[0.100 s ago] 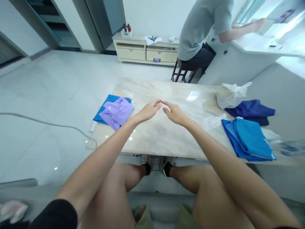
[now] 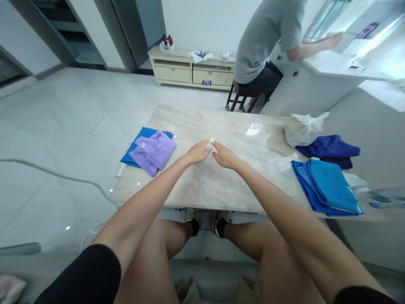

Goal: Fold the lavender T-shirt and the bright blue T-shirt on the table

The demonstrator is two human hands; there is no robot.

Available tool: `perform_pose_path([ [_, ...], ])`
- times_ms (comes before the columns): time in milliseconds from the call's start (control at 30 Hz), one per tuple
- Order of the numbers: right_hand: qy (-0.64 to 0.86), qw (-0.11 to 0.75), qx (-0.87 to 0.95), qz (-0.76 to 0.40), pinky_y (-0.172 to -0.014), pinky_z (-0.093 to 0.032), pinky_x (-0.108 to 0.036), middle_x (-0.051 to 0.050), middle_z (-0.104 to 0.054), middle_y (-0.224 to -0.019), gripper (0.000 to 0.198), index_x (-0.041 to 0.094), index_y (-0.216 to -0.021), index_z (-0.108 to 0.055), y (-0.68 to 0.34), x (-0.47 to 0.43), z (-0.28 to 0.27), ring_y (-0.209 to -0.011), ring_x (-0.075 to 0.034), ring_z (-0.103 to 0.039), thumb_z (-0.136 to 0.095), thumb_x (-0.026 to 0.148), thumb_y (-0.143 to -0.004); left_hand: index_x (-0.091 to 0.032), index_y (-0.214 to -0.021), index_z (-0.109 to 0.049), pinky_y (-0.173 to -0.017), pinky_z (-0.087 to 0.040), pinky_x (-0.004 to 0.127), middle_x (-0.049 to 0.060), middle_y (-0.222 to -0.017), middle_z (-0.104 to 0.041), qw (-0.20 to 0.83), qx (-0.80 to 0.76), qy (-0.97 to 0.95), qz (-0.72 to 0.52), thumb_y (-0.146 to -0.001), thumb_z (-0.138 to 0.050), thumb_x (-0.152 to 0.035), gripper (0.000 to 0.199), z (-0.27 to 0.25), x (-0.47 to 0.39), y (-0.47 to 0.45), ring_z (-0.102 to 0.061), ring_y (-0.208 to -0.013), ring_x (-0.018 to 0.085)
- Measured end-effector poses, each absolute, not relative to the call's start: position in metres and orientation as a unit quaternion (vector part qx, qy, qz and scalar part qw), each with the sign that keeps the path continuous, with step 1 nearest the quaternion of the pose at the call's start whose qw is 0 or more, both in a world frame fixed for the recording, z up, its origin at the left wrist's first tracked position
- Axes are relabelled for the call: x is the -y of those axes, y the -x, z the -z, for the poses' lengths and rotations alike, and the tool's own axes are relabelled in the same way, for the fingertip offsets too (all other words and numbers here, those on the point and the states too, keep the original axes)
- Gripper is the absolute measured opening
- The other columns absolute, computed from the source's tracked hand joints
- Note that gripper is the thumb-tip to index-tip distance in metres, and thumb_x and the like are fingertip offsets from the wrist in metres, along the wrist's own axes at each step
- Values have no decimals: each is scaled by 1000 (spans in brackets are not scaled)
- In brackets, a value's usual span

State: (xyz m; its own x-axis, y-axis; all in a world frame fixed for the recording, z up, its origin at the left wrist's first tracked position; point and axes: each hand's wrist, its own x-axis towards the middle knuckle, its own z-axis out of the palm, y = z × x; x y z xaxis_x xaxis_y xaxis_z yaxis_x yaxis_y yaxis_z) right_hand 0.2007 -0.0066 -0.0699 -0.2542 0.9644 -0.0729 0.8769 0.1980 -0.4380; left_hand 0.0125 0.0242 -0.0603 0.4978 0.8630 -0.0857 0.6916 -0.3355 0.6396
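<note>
Over the middle of the pale marble table (image 2: 190, 185) my left hand (image 2: 199, 152) is stretched out, palm down, holding nothing. Close beside it, a small gap away, my right hand (image 2: 225, 155) is also extended with no object in it. To the left of my hands lies a purple cloth (image 2: 155, 150), partly on top of a folded blue cloth (image 2: 129, 157). At the table's right end is a folded bright blue cloth (image 2: 330, 183). Whether my palms rest on the tabletop or hover over it, I cannot tell.
Behind the folded cloth sit a white plastic bag (image 2: 303, 128) and a dark blue cloth (image 2: 329, 145). A person in grey (image 2: 265, 46) sits on a stool (image 2: 242, 95) at the counter. A low cabinet (image 2: 180, 69) lines the far wall. A cable (image 2: 57, 171) crosses the floor.
My fingertips have drawn slightly apart, after touching or nearly touching. Both hands sit a little lower in view, nearer to me. The cloths have stayed in place.
</note>
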Motion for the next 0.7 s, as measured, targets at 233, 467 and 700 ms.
perform_pose_path([
  [233, 694, -44, 701, -159, -142, -19, -52, -18, -15, -189, 69, 9, -181, -27, -192, 24, 114, -177, -34, -14, -33, 38, -119, -15, -165, -54, -138, -31, 51, 19, -181, -42, 141, -536, -833, 3, -111, -51, -31, 56, 105, -13, -3, -37, -169, 33],
  [467, 650, -133, 707, -247, -138, -32, -42, -25, -36, -181, 68, 4, -174, -43, -215, 33, 63, -170, -32, -37, -48, 32, -112, -18, -166, -57, -133, -31, 65, 25, -182, -34, 67, -693, -717, -38, -114, -46, -36, 57, 58, -5, 80, -32, -168, 49],
  [700, 614, -116, 717, -309, -129, -45, -49, -21, -57, -169, 66, 13, -168, -56, -199, 94, -10, -155, -37, -58, -52, 47, -112, -7, -177, -31, -111, -53, 59, 36, -156, -60, 73, -737, -672, -11, -108, -57, -32, 78, 37, 32, 133, -62, -143, 50],
])
